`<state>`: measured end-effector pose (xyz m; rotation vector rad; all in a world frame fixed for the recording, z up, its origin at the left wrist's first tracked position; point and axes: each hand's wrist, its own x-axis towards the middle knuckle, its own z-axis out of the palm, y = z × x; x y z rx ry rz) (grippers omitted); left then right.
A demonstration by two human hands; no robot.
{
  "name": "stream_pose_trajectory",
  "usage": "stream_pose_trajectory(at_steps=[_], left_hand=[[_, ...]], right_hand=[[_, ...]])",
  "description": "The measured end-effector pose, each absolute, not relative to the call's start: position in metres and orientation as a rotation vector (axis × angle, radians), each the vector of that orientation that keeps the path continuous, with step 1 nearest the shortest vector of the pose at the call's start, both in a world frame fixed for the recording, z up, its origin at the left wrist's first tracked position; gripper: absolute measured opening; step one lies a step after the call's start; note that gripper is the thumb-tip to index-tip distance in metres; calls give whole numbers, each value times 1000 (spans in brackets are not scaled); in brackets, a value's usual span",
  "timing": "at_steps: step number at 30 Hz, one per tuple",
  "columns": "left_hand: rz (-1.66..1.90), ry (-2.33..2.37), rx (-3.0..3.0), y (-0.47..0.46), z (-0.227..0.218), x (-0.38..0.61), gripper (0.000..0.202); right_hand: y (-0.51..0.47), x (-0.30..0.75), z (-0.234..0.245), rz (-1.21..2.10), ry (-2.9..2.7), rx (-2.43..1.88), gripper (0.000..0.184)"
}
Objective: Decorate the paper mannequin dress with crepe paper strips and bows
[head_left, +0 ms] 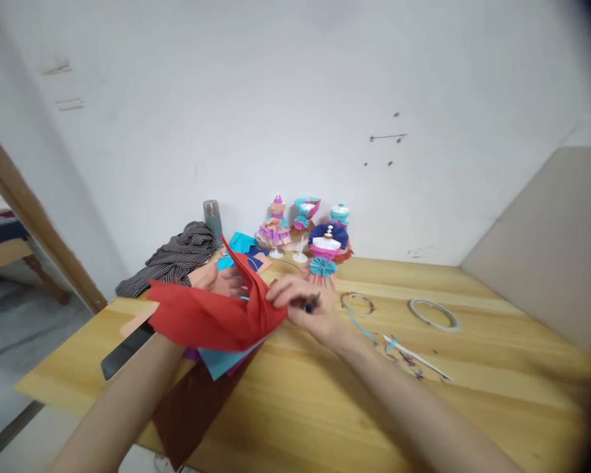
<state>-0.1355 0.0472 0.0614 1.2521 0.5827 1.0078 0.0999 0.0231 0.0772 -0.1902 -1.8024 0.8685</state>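
A red sheet (211, 315), soft like crepe paper or cloth, is raised above the table and folded up at its right end. My right hand (308, 309) pinches that end between thumb and fingers. A small dark object (311, 303) also sits in this hand, too blurred to name. My left hand (219, 279) is behind the sheet, palm up with fingers stretched out, and the sheet covers its wrist. Below the red sheet lie a light-blue sheet (221, 362) and a brown sheet (192, 407), which hangs over the table's front edge.
Several small dress forms in ruffled outfits (274, 230) stand by the wall. A striped cloth (177, 259), a tumbler (211, 217) and a black phone-like slab (127, 349) are at left. At right lie a tape ring (433, 315), a thin ring (357, 303), a white strip (418, 358) and scraps.
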Motion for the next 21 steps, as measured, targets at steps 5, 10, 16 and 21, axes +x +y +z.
stream_pose_trajectory(at_steps=[5, 10, 16, 21], left_hand=[[728, 501, 1261, 24, 84, -112, 94], [741, 590, 1409, -5, 102, -69, 60], [1058, 758, 1334, -12, 110, -29, 32], [1278, 925, 1509, -9, 128, -9, 24]], right_hand=[[-11, 146, 65, 788, -2134, -301, 28], [-17, 172, 62, 949, -2171, -426, 30], [-9, 178, 62, 1153, -1976, -490, 13], [-9, 185, 80, 1092, -1498, -742, 23]])
